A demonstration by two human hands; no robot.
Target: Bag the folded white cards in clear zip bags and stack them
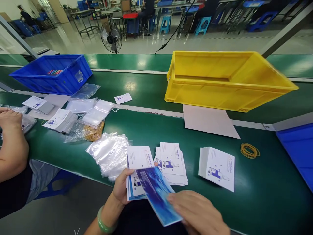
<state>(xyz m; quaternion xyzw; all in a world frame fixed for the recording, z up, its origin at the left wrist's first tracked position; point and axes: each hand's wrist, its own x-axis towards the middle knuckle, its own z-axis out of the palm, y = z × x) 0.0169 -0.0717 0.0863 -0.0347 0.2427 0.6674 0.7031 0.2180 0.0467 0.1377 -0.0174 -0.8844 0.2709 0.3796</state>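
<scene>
My left hand [122, 186] grips a small stack of white printed booklets [140, 158], with blue edges showing among them. In my right hand [199, 209] is a glossy blue leaflet [156, 192], tilted across the front of the stack; the fingers are slightly blurred. Just beyond, a loose pile of white booklets [171, 160] lies on the green table. To the right stands a neater stack of the same booklets [221, 168]. Clear plastic bags [110, 153] are spread left of my left hand.
A yellow crate [230, 94] and a blue crate [56, 78] stand at the back. Rubber bands [249, 150] lie at right; a bag of rubber bands [94, 130], more bags and booklet stacks [60, 120] at left. A co-worker's arm [12, 143] rests at the left edge.
</scene>
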